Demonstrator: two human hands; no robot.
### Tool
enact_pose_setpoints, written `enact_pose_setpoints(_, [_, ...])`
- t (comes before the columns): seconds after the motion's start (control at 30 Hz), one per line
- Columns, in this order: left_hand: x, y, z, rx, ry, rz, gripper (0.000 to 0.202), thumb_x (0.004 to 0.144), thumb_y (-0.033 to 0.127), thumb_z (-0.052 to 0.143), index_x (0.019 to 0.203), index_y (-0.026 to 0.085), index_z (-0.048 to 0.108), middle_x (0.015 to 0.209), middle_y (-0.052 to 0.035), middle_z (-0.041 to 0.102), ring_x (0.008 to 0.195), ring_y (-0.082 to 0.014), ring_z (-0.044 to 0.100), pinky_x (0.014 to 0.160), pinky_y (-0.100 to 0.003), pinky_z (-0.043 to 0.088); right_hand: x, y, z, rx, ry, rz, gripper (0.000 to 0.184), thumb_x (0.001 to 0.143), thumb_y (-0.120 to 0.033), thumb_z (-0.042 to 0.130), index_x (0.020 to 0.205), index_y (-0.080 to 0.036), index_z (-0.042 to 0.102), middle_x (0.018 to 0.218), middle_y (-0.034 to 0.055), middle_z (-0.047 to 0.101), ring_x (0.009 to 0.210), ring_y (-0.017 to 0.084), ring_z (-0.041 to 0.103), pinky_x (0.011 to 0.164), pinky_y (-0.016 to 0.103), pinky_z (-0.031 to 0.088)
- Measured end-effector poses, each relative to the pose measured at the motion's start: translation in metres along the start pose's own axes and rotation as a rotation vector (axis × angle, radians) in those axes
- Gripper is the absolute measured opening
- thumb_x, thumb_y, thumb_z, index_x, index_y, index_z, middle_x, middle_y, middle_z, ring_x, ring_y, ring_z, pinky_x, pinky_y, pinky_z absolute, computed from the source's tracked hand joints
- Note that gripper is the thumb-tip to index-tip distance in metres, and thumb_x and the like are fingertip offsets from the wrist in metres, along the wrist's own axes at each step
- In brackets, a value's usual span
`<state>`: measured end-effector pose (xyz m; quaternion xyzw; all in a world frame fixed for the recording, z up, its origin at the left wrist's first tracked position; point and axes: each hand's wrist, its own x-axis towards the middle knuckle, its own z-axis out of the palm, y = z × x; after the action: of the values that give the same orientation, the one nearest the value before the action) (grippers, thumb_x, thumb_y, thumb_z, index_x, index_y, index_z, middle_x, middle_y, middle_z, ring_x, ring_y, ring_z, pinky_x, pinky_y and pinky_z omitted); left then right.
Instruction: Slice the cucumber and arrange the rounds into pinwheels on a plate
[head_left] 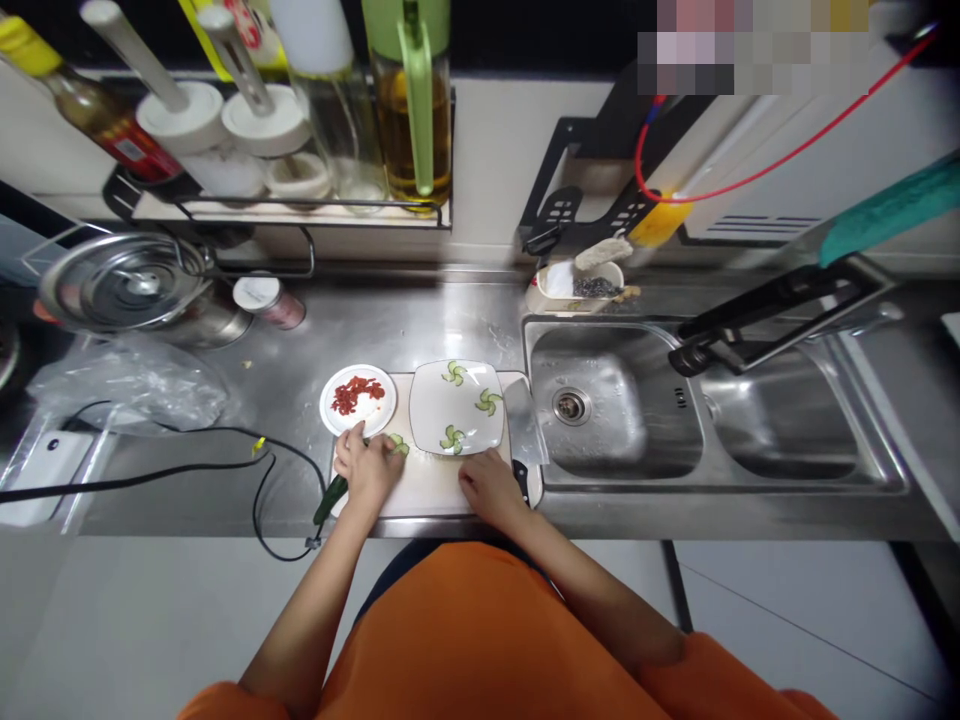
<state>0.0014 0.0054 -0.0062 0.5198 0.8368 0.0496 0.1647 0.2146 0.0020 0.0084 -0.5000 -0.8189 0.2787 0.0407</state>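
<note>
Cucumber slices [488,402] sit in three swirls on square plate [435,405], left hand [366,468] bent by more slices, right hand [491,488] curled at plate edge, can't make out either grip, red label [139,150] unreadable.

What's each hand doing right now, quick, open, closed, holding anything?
Left hand: fingers bent by the cucumber slices; grip can't be told.
Right hand: fingers curled near the square plate; can't tell if it holds anything.

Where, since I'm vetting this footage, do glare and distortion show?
Head view: bright glare streaks the steel counter behind the square plate, and patches the left sink basin; at the head view's upper left, wide-angle stretch seems to tilt the yellow-capped bottle.
</note>
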Motion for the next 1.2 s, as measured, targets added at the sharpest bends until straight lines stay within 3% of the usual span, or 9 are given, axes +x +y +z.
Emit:
enact_pose_setpoints(0.33, [-0.010,-0.003,-0.006,-0.111,0.072,0.117,0.009,0.067,0.026,0.069,0.068,0.018,0.064,0.139,-0.0074,0.036,0.130,-0.0414,0.018,0.098,-0.061,0.021,0.007,-0.001,0.000,0.096,0.031,-0.016,0.013,0.082,-0.015,0.052,0.076,-0.016,0.063,0.077,0.0053,0.061,0.080,0.018,0.049,0.079,0.029,0.034])
enact_pose_setpoints(0.53, [-0.020,0.011,-0.019,-0.312,0.064,0.269,0.005,0.067,0.025,0.070,0.068,0.022,0.066,0.131,-0.0060,0.047,0.126,-0.0346,0.029,0.100,-0.054,0.026,0.027,-0.007,0.000,0.439,0.221,-0.001,0.029,0.078,-0.016,0.059,0.107,-0.018,0.061,0.100,0.0070,0.064,0.093,0.019,0.053,0.085,0.032,0.039])
enact_pose_setpoints(0.7, [-0.020,0.031,-0.022,-0.553,-0.055,0.337,0.009,0.068,0.028,0.069,0.066,0.021,0.064,0.107,-0.0057,0.061,0.108,-0.0241,0.050,0.099,-0.045,0.033,0.039,-0.015,-0.013,0.590,0.183,0.077,0.010,0.078,-0.018,0.061,0.083,-0.024,0.068,0.081,-0.0002,0.067,0.084,0.016,0.056,0.075,0.028,0.041])
enact_pose_setpoints(0.77, [-0.019,0.034,-0.021,-0.701,-0.168,0.273,0.013,0.069,0.031,0.069,0.066,0.020,0.062,0.094,-0.0046,0.065,0.096,-0.0204,0.057,0.092,-0.038,0.040,0.040,-0.015,-0.019,0.599,0.186,0.092,0.008,0.077,-0.018,0.063,0.077,-0.023,0.068,0.076,-0.0012,0.067,0.081,0.015,0.056,0.074,0.027,0.040])
enact_pose_setpoints(0.83, [-0.017,0.036,-0.021,-0.892,-0.367,0.128,0.018,0.067,0.034,0.071,0.072,0.019,0.062,0.084,-0.0030,0.066,0.083,-0.0170,0.060,0.080,-0.031,0.045,0.040,-0.014,-0.025,0.599,0.197,0.092,0.006,0.076,-0.018,0.065,0.075,-0.023,0.068,0.075,-0.0011,0.067,0.079,0.015,0.055,0.074,0.028,0.040])
enact_pose_setpoints(0.93, [-0.014,0.035,-0.024,-1.173,-0.751,-0.148,0.035,0.064,0.035,0.075,0.091,0.018,0.061,0.085,-0.0041,0.068,0.077,-0.0150,0.063,0.069,-0.025,0.047,0.041,-0.011,-0.032,0.593,0.198,0.075,0.004,0.076,-0.020,0.066,0.075,-0.022,0.069,0.074,-0.0004,0.067,0.078,0.015,0.055,0.074,0.029,0.039])
enact_pose_setpoints(1.0, [-0.011,0.035,-0.024,-1.296,-0.920,-0.315,0.040,0.069,0.040,0.072,0.100,0.017,0.059,0.087,-0.0072,0.069,0.076,-0.0148,0.065,0.063,-0.022,0.047,0.042,-0.009,-0.036,0.600,0.191,0.052,0.005,0.076,-0.019,0.065,0.076,-0.022,0.069,0.074,-0.0003,0.067,0.078,0.015,0.055,0.076,0.029,0.039])
enact_pose_setpoints(1.1, [-0.006,0.036,-0.020,-1.428,-1.000,-0.493,0.037,0.080,0.045,0.060,0.098,0.013,0.059,0.078,-0.0085,0.068,0.065,-0.0117,0.063,0.053,-0.018,0.045,0.045,-0.008,-0.043,0.635,0.160,-0.009,0.008,0.076,-0.017,0.065,0.078,-0.022,0.070,0.074,-0.0006,0.066,0.079,0.015,0.056,0.077,0.029,0.040])
enact_pose_setpoints(1.2, [-0.001,0.040,-0.015,-1.542,-1.029,-0.522,0.025,0.081,0.033,0.061,0.095,0.012,0.060,0.071,-0.0050,0.065,0.058,-0.0075,0.059,0.047,-0.014,0.043,0.049,-0.007,-0.049,0.662,0.129,-0.053,0.010,0.075,-0.015,0.065,0.078,-0.023,0.071,0.074,-0.0007,0.067,0.080,0.015,0.056,0.078,0.028,0.040])
